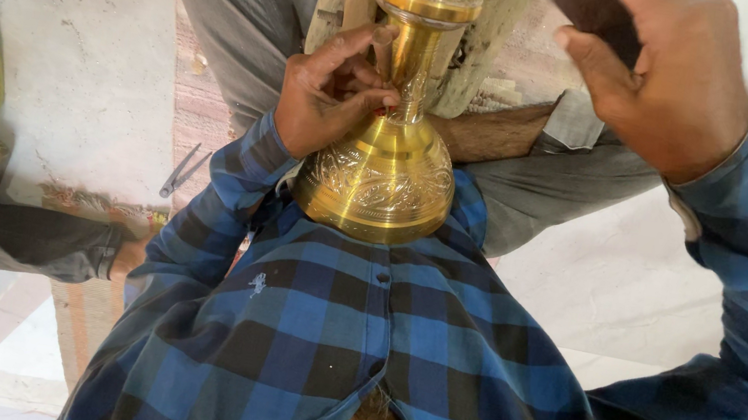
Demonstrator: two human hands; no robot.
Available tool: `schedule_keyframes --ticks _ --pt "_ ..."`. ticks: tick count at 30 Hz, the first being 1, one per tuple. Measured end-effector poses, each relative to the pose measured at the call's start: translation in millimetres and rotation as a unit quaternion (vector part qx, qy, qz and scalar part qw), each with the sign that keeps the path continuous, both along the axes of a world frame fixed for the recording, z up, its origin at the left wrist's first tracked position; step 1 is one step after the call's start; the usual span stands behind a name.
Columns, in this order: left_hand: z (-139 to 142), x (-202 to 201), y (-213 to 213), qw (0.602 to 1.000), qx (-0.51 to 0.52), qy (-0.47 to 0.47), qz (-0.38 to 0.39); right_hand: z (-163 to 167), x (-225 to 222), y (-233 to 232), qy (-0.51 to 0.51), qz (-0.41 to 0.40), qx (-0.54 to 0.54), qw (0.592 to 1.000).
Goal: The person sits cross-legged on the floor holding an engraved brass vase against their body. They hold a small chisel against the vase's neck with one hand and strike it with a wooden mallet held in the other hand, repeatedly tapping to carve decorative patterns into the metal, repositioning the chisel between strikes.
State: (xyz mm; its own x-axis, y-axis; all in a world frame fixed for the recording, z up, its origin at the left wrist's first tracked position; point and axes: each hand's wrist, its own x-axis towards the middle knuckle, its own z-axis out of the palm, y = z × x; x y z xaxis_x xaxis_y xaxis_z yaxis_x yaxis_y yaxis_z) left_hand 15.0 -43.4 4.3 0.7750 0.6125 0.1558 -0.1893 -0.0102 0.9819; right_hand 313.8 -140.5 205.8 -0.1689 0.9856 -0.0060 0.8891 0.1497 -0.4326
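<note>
Blue-and-black checked shirt cloth (352, 355) is filling the near view, with an engraved, bell-shaped golden brass vessel (384, 177) resting its wide base against it. Left hand (332, 95) is pinching something small at the vessel's narrow neck, fingers curled tight; what it is cannot be made out. Right hand (679, 83) is gripping a dark wooden block (583, 4), cut off at the frame's top. Thin metal tongs (182, 170) are lying on the floor.

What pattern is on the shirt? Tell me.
Blue and black checks on the shirt, clearest in the head view.
</note>
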Motion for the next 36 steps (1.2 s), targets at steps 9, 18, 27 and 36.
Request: schedule_keyframes --ticks 9,18,27,36 --pt "4 1 4 1.0 -0.003 -0.002 -0.029 -6 0 -3 -0.074 0.015 0.075 0.994" --pt "9 0 10 0.999 0.009 0.024 -0.037 -14 2 -15 -0.02 -0.03 0.047 0.998" --pt "7 2 15 0.997 0.005 -0.023 -0.069 -11 -4 -10 0.071 -0.093 -0.003 0.993" --pt "-6 0 16 0.995 0.001 -0.046 -0.091 5 -24 0 -0.142 -0.031 0.101 0.984"
